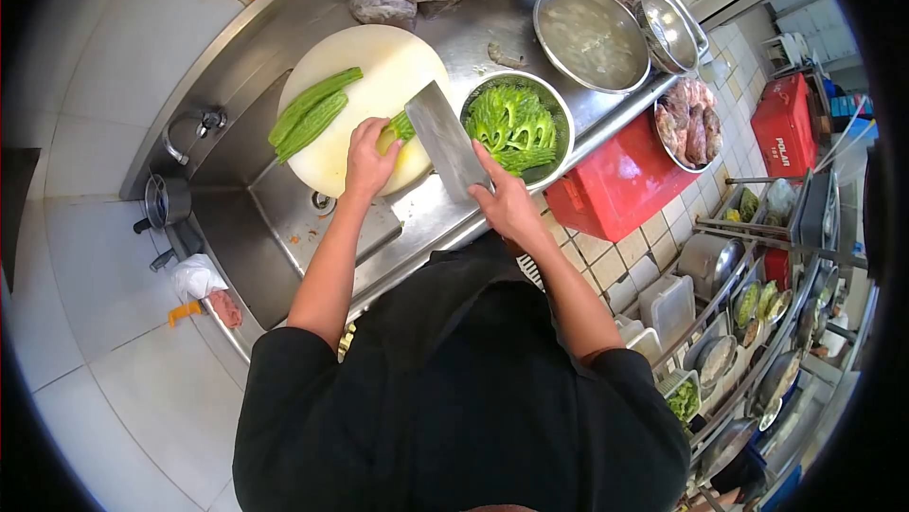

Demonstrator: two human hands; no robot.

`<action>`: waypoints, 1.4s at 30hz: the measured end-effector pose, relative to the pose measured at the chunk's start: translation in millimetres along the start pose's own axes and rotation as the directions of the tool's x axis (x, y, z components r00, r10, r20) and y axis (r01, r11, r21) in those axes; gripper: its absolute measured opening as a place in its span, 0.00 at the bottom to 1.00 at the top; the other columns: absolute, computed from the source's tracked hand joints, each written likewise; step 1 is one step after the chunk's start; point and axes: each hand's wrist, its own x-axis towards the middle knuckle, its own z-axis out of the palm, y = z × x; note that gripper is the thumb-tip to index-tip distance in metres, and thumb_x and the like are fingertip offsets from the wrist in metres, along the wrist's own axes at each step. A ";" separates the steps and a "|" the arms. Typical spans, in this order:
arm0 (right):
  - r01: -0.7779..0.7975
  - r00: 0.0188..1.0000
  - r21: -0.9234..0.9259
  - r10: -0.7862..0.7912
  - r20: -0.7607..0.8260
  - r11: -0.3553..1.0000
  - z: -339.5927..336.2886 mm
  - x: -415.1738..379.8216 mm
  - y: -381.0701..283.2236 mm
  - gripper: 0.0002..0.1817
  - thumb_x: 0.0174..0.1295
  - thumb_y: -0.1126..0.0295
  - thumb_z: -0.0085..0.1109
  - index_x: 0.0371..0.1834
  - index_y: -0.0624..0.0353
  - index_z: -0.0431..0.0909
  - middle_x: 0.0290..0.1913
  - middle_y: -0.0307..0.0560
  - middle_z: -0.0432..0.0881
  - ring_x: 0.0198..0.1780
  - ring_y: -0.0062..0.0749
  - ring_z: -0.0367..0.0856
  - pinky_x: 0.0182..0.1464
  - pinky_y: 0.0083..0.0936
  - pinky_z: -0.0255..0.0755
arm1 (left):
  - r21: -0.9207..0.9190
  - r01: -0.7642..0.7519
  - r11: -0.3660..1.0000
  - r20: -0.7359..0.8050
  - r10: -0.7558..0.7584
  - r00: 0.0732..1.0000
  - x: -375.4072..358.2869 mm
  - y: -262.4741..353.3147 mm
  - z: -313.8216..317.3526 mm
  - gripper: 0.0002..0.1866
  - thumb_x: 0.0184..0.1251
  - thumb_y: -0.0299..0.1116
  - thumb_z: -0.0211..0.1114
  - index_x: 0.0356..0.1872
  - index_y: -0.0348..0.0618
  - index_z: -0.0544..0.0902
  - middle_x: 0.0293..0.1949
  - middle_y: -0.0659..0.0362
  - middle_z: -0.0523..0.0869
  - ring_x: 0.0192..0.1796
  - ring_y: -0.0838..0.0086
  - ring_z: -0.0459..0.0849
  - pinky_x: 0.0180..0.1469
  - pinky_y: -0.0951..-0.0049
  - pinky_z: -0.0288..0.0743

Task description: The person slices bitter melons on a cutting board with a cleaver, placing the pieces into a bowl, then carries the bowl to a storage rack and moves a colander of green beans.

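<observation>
1. Head view: right hand (pixel 507 204) gripping cleaver (pixel 445 140), left hand (pixel 369 160) pinning bitter gourd piece (pixel 399 127) on cutting board (pixel 398 62)
2. Done: cut slices heaped in metal colander (pixel 563 114)
3. Left: two whole gourds (pixel 308 114) uncut on board

White tiled walls (pixel 114 48); steel counter (pixel 492 15); tiled floor (pixel 644 256)

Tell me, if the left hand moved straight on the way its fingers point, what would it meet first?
Probably the cleaver: the left hand presses a bitter gourd piece on the white board, its fingers pointing toward the blade beside it.
</observation>
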 end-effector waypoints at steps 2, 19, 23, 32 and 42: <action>-0.020 1.000 -0.055 0.020 0.011 0.998 2.0 6.8 -10.7 0.41 0.69 0.69 0.63 0.85 0.40 0.59 0.58 0.75 0.83 0.63 0.68 0.80 0.66 0.45 0.73 | -0.022 0.031 0.999 0.052 -0.030 0.998 5.7 0.0 -4.6 0.26 0.61 0.32 0.77 0.61 0.35 0.84 0.61 0.47 0.84 0.65 0.52 0.80 0.68 0.60 0.74; 0.136 0.991 -0.135 -0.135 0.015 0.982 53.8 35.3 9.1 0.40 0.68 0.68 0.61 0.85 0.45 0.60 0.41 0.72 0.86 0.47 0.70 0.84 0.55 0.54 0.76 | -0.108 0.105 0.989 -0.011 -0.107 0.994 8.1 2.7 -5.1 0.18 0.57 0.31 0.79 0.49 0.36 0.92 0.50 0.47 0.91 0.54 0.55 0.88 0.62 0.62 0.80; 0.020 0.994 -0.082 -0.011 0.110 0.996 19.2 -3.5 17.9 0.39 0.68 0.70 0.63 0.84 0.48 0.62 0.52 0.73 0.86 0.53 0.65 0.85 0.61 0.45 0.76 | -0.118 0.106 0.987 -0.005 -0.107 0.994 10.1 -4.2 -0.1 0.18 0.58 0.30 0.78 0.49 0.35 0.91 0.50 0.48 0.90 0.55 0.55 0.87 0.62 0.60 0.79; -0.007 0.999 -0.098 0.003 -0.047 0.995 -10.4 14.4 -12.2 0.39 0.68 0.70 0.64 0.83 0.43 0.64 0.53 0.75 0.85 0.59 0.68 0.83 0.61 0.46 0.75 | -0.051 0.040 0.998 0.001 -0.040 0.999 15.8 19.0 3.9 0.17 0.59 0.29 0.77 0.50 0.39 0.89 0.54 0.51 0.88 0.60 0.55 0.84 0.65 0.60 0.77; 0.075 0.996 -0.133 -0.081 -0.044 0.988 10.9 53.0 4.2 0.40 0.67 0.68 0.64 0.84 0.40 0.62 0.42 0.72 0.86 0.48 0.68 0.85 0.55 0.51 0.76 | -0.013 0.028 1.000 0.004 -0.028 1.000 19.2 16.8 9.0 0.14 0.56 0.29 0.78 0.45 0.40 0.92 0.50 0.52 0.91 0.54 0.56 0.87 0.60 0.60 0.80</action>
